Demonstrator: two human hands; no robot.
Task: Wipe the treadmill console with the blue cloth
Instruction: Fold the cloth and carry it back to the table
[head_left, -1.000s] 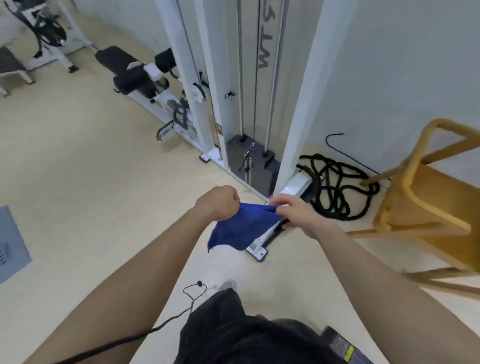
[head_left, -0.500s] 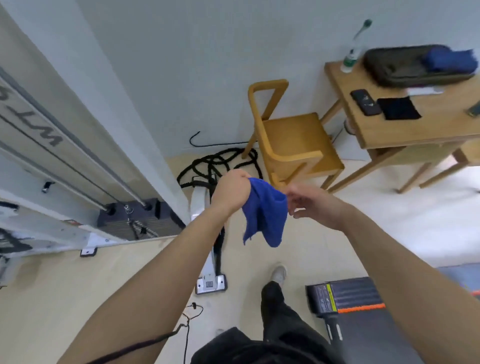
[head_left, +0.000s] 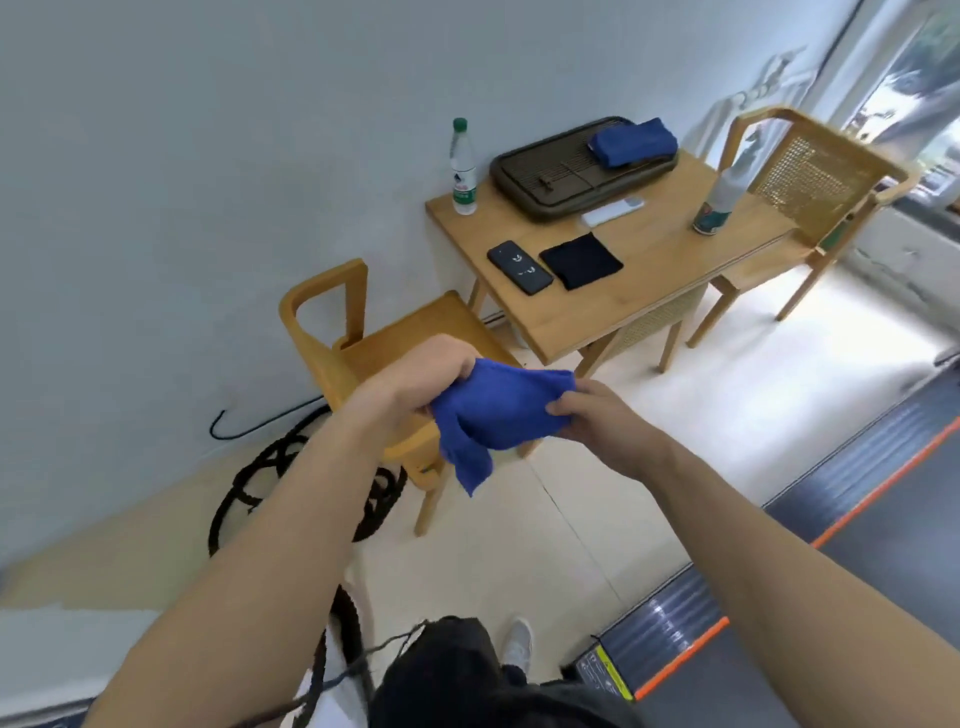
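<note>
Head view: the blue cloth (head_left: 498, 410) was held up in front of the person, stretched between both hands above the floor. The left hand (head_left: 415, 384) had its grip clenched around the cloth's left end, fingers curled under so the fabric bunched out of the fist. The right hand (head_left: 597, 421) pinched the cloth's right edge between thumb and fingertips. 1 loose corner hung down below the left hand.

Behind the hands stood a wooden chair (head_left: 332, 332) by the wall, with a coiled black rope (head_left: 260, 478) on the floor beside it. Further back, a wooden bench (head_left: 649, 280) carried a water bottle (head_left: 462, 166), a dark tray (head_left: 561, 176) with a second blue cloth (head_left: 634, 140) lying on it, a phone (head_left: 519, 267), a black square pad (head_left: 581, 260) just beside the phone, a white remote (head_left: 612, 210) and a spray bottle (head_left: 719, 200). A cane-backed chair (head_left: 810, 171) stood at the bench's far end. The treadmill deck (head_left: 857, 587), dark with an orange stripe, ran along the lower right; its console was out of view.
</note>
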